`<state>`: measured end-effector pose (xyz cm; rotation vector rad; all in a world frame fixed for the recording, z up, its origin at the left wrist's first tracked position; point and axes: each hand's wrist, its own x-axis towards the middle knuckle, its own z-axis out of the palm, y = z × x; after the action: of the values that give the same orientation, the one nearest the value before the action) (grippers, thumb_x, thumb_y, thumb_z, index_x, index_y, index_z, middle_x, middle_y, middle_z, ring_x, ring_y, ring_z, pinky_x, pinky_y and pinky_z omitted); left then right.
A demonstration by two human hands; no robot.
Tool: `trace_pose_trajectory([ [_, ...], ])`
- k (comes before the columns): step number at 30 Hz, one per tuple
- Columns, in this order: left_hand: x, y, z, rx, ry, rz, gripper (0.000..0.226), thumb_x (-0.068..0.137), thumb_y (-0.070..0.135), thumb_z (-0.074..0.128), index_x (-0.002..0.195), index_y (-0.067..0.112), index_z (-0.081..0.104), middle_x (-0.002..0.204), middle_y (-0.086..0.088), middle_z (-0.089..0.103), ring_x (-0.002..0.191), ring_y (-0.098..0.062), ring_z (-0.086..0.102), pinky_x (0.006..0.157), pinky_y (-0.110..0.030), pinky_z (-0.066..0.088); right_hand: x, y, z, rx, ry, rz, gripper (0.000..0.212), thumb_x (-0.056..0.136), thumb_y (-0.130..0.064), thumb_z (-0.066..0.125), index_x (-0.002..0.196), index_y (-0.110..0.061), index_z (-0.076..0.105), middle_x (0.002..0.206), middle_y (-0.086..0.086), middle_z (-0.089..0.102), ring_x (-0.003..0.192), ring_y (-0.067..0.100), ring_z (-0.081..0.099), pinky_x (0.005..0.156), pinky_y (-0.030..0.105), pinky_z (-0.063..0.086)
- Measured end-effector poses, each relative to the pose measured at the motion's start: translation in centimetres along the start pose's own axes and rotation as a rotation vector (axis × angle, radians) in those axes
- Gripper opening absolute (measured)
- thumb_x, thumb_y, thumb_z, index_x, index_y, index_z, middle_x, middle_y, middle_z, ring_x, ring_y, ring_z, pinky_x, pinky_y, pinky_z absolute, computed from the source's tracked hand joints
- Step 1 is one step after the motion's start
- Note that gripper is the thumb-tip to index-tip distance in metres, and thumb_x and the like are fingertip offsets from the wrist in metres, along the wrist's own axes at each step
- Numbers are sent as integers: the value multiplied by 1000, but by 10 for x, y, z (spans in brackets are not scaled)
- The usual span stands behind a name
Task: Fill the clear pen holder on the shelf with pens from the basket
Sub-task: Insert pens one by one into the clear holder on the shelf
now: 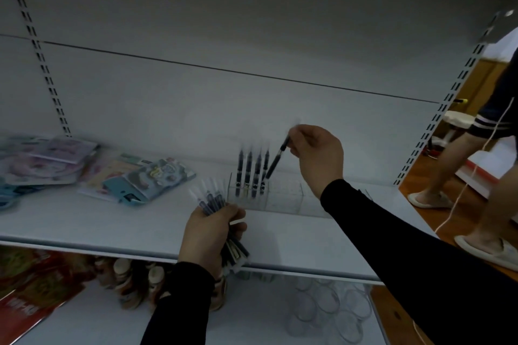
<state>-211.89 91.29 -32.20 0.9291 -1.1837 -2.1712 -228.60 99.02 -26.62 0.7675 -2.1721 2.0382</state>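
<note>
Pens are going into the clear pen holder [280,196] one at a time, and the job looks only begun. That holder sits on the white shelf [112,221], towards its back, and I'll place everything from it. Four dark pens [252,171] stand upright in its left-end slots; the long stretch of compartments to their right appears unfilled, though the clear plastic is blurred and hard to read.

Just above the holder's left part, the right hand [316,154] pinches a fifth pen [276,161] by its upper end between thumb and fingertips, the other fingers curled in. The pen slants down and to the left, its tip close beside the standing four; whether it has entered a slot I cannot tell.

Just in front of the holder and a little left, at the shelf's front edge, the left hand [210,232] is wrapped round a bundle of pens [213,199], their clear ends fanning up towards the holder. No basket is in view.

Well left of the holder lie colourful stationery packs [117,176]. By my reckoning most of the holder remains to fill, and the bundle should cover a good part of it.
</note>
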Motion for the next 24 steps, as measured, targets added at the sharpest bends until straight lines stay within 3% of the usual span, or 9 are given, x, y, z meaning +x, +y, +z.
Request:
trace_pose_trajectory([
  [3, 4, -1, -2, -17, 34, -5, 7, 92, 8, 57, 95, 1, 57, 80, -13, 61, 62, -22, 55, 47, -23, 50, 0, 2, 6, -55, -24, -33, 4, 94, -24, 63, 93, -24, 67, 91, -1, 73, 87, 17, 71, 89, 42, 57],
  [10, 9, -3, -4, -45, 37, -2, 9, 90, 5, 59, 82, 3, 55, 67, -11, 51, 54, -22, 50, 41, -24, 47, -6, 12, 14, -213, -75, -68, 14, 94, -27, 61, 101, -18, 69, 96, -3, 73, 90, 12, 68, 90, 34, 56],
  [14, 11, -3, -5, -45, 36, -4, 8, 90, 6, 60, 86, -1, 58, 68, -13, 58, 57, -25, 56, 43, -25, 50, -13, 19, 17, -255, -111, -67, 13, 95, -26, 61, 102, -18, 68, 98, -2, 72, 89, 12, 68, 85, 25, 55],
  [21, 9, -2, -2, -14, 10, 15, 9, 93, 8, 56, 92, 0, 60, 74, -12, 66, 55, -21, 59, 48, -24, 50, -22, 30, 19, -333, -173, -81, 12, 96, -23, 59, 100, -18, 68, 98, -1, 71, 89, 13, 67, 87, 28, 54],
  [24, 10, -2, -2, 7, -5, 30, 10, 93, 9, 55, 96, 1, 61, 78, -13, 69, 58, -21, 60, 53, -27, 50, -24, 27, 17, -315, -160, -70, 13, 96, -24, 60, 103, -17, 68, 95, -5, 69, 84, 6, 65, 85, 19, 53],
])
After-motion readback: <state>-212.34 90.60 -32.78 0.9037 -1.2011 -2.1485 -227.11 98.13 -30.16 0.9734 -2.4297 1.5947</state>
